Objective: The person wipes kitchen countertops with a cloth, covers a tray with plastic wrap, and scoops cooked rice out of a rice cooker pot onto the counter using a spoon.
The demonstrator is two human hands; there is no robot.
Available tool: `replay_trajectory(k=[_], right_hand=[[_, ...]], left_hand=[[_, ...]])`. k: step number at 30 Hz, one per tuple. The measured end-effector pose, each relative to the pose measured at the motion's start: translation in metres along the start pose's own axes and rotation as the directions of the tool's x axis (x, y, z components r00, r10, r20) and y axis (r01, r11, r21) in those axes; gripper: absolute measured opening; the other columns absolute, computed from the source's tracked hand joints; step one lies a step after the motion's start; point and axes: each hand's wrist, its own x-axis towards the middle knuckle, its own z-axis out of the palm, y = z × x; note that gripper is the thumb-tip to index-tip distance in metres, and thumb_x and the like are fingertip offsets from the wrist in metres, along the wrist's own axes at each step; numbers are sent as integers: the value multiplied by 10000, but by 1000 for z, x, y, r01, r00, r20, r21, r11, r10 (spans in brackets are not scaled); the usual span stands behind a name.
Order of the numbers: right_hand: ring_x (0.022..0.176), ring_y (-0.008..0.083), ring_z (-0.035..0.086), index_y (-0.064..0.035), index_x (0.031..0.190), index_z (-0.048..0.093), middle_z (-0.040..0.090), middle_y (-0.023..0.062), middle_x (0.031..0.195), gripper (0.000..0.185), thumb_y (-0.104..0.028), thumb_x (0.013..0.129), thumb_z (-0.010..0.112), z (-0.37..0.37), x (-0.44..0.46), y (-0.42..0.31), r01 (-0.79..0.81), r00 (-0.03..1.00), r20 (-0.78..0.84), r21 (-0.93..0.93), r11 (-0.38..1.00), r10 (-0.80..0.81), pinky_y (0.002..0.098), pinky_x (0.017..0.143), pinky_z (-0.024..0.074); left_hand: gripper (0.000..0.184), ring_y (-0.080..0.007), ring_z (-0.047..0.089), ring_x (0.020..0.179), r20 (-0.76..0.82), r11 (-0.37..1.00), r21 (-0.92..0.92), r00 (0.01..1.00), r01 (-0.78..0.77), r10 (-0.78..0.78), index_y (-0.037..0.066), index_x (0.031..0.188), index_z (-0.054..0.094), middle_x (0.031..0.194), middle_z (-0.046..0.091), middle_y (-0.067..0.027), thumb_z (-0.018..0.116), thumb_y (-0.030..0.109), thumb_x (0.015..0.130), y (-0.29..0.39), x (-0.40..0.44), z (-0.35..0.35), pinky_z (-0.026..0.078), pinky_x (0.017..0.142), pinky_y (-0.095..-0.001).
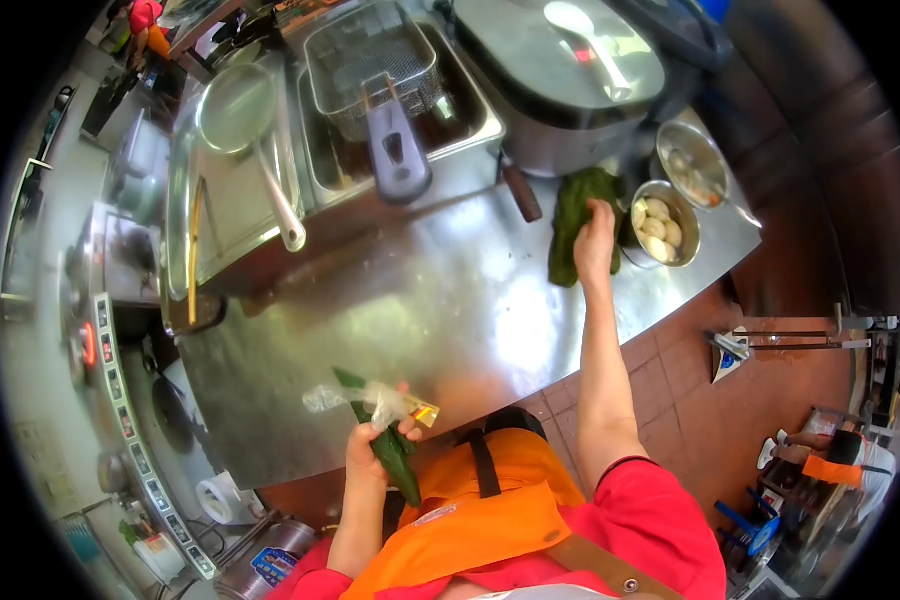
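Note:
My left hand is closed around a folded green leaf and a crumpled clear plastic wrapper with a yellow printed part, near the counter's front edge. Farther right, my right hand reaches onto a dark green leafy bundle lying on the steel counter. Its fingertips touch the bundle, and whether they pinch it is hard to make out. Just right of that hand stands a metal bowl of whitish, egg-like pieces.
A second metal bowl, a dark-handled tool and a large lidded cooker stand behind. Fryer with basket and strainer are at the back left. Other people are at the lower right and upper left.

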Motion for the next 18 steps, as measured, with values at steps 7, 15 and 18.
replay_trajectory(k=[7, 15, 18], right_hand=[[1262, 401, 386, -2, 1262, 475, 390, 220, 1392, 521, -244, 820, 608, 46, 50, 24, -21, 1000, -10, -456, 890, 18, 541, 996, 346], [1005, 369, 570, -30, 1065, 608, 614, 182, 1151, 361, -64, 707, 572, 68, 24, 2, 361, 931, 101, -373, 854, -350, 475, 792, 484], [764, 327, 636, -24, 879, 646, 664, 141, 876, 220, -2, 685, 543, 91, -47, -82, 549, 835, 96, -121, 827, -541, 411, 663, 514]], left_hand=[[616, -218, 517, 768, -38, 996, -59, 998, -59, 57, 167, 1235, 507, 1295, 511, -86, 682, 109, 648, 1, -17, -19, 440, 690, -381], [627, -185, 513, 768, -28, 982, -82, 986, -168, 166, 178, 1251, 518, 1283, 520, -71, 702, 143, 653, 16, -61, -45, 449, 695, -349], [637, -208, 526, 800, -10, 975, -145, 985, -170, 171, 173, 1268, 510, 1329, 503, -78, 706, 129, 664, 15, -78, -63, 446, 705, -364]])
